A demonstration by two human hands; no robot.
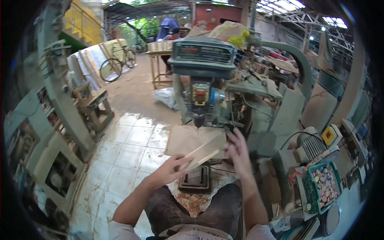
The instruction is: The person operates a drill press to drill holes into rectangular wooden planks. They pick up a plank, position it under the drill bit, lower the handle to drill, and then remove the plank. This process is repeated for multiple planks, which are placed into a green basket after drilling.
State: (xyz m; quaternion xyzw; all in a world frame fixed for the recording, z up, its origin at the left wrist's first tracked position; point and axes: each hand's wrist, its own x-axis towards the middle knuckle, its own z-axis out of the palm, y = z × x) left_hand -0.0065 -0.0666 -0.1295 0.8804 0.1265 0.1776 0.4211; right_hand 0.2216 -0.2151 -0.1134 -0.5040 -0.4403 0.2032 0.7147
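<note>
At the lower centre of the frame are the wearer's dark trousers (pixel 216 208), knees apart, with wood shavings (pixel 188 203) on the floor between them. The left hand (pixel 173 170), left of centre, is clamped on the near end of a pale wooden piece (pixel 206 151). The right hand (pixel 239 152), right of centre, has its fingers extended and parted beside the other end; blur prevents telling whether it touches the wood.

The piece lies at the centre of the frame. Its long axis runs obliquely, one end pointing lower left, the other upper right. It overlaps a flat brown board (pixel 178 138) in the view; contact between them cannot be determined.

Beyond the board stands a drill press (pixel 203 60), its chuck (pixel 199 120) directly above the board's far edge. A slotted metal base (pixel 195 182) sits on the floor below. White floor tiles (pixel 120 160), dusted brown, cover the left centre. At lower right, a green crate (pixel 314 192) holds many small round pieces (pixel 326 186).

Farther off, upper left, a bicycle (pixel 111 71) stands near leaning panels (pixel 86 66). A yellow staircase (pixel 83 22) rises behind. A person (pixel 175 36) is at upper centre; roof trusses (pixel 276 14) span the upper right.
</note>
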